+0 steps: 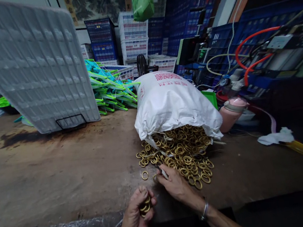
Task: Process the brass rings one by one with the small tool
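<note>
Several brass-coloured rings (145,207) are bunched in my left hand (136,214), its fingers curled around them above the table's front edge. My right hand (177,187) is closed on a small slim tool (164,173) with a dark tip and a pale part; its exact kind is unclear. That hand rests at the near left side of a heap of rings (187,160). The heap spills from the open mouth of a white woven sack (167,103) with red print. One loose ring (145,175) lies apart, left of the tool.
A tilted pale ribbed plastic panel (52,68) stands in a black wire holder on the brown table (47,175). Green and blue plastic pieces (112,89) are piled behind. A pink bottle (232,113) and machinery with orange tubes (245,73) stand right. Crates (133,34) are stacked behind.
</note>
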A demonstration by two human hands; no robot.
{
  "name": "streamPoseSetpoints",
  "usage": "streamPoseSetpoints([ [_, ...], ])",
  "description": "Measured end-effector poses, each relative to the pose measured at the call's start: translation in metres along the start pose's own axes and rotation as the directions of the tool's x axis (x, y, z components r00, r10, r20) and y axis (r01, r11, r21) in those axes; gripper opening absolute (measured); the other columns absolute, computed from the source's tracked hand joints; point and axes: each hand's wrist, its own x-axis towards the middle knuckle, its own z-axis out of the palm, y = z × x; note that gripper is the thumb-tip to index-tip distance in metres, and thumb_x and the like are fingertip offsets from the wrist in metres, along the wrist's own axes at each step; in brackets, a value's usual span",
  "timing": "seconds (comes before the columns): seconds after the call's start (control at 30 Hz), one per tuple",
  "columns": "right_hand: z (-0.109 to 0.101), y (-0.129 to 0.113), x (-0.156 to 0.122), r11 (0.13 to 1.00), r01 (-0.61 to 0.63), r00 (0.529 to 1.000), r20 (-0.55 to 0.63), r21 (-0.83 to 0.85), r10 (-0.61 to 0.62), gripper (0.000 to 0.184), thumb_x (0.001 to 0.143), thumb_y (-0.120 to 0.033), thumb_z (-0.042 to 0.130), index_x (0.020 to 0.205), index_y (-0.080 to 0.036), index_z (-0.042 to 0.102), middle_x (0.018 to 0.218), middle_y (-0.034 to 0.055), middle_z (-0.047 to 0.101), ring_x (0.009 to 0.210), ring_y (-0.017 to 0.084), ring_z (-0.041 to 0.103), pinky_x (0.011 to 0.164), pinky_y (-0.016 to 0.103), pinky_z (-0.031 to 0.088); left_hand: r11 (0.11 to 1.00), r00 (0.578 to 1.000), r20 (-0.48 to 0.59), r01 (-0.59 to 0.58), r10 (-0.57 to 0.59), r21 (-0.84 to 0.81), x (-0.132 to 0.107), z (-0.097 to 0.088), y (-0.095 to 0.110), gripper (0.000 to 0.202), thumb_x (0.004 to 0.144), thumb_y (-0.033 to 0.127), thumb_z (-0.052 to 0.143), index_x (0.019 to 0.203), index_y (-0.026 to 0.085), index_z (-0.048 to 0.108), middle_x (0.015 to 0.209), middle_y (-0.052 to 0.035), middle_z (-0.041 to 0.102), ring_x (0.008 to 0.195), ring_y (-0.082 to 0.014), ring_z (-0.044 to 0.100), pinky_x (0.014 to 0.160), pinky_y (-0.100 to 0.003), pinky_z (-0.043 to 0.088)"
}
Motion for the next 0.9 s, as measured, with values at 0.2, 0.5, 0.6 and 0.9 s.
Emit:
streamPoseSetpoints([
  [0.2,-0.005,-0.005,-0.005,0.936,-0.115,0.983,0.172,0.333,0.060,0.006,0.067,-0.022,0.050,0.064,-0.018,0.048,0.056,-0.0070,0.039,0.055,0.008,0.036,0.053,0.019,0.029,0.883,0.971,-0.113,-0.139,0.210,0.448,0.006,0.006,-0.005,0.029,0.066,0.041,0.067,0.073,0.018,0.051,0.047,0.0078,0.043,0.038,-0.0049,0.035,0.036,-0.014,0.022],
  [0.5,0.002,-0.002,-0.013,0.780,-0.348,0.914,0.374,0.520,0.158,0.016,0.070,-0.033,0.051,0.064,-0.018,0.049,0.049,-0.0088,0.040,0.040,0.004,0.028,0.039,0.018,0.019,0.640,0.907,0.159,-0.392,0.391,0.661,0.010,0.007,-0.011,0.021,0.073,0.028,0.061,0.091,0.017,0.067,0.080,-0.0049,0.066,0.076,-0.0176,0.058,0.073,-0.025,0.043],
  [0.6,0.003,0.000,-0.013,0.746,-0.418,0.883,0.424,0.518,0.201,0.015,0.072,-0.034,0.048,0.070,-0.019,0.049,0.049,-0.0095,0.040,0.036,0.004,0.023,0.036,0.018,0.014,0.606,0.899,0.186,-0.409,0.397,0.682,0.010,0.008,-0.010,0.016,0.075,0.028,0.059,0.083,0.017,0.067,0.076,-0.0044,0.065,0.070,-0.0164,0.056,0.069,-0.024,0.042],
  [0.9,0.005,-0.006,-0.014,0.961,-0.033,0.990,0.139,0.273,-0.006,0.025,0.077,-0.036,0.046,0.062,-0.017,0.049,0.056,-0.0047,0.043,0.054,0.008,0.038,0.051,0.020,0.030,0.578,0.898,0.145,-0.383,0.415,0.721,0.017,0.000,-0.013,0.014,0.077,0.027,0.055,0.067,0.017,0.057,0.057,0.0030,0.048,0.053,-0.0100,0.039,0.053,-0.020,0.032],
])
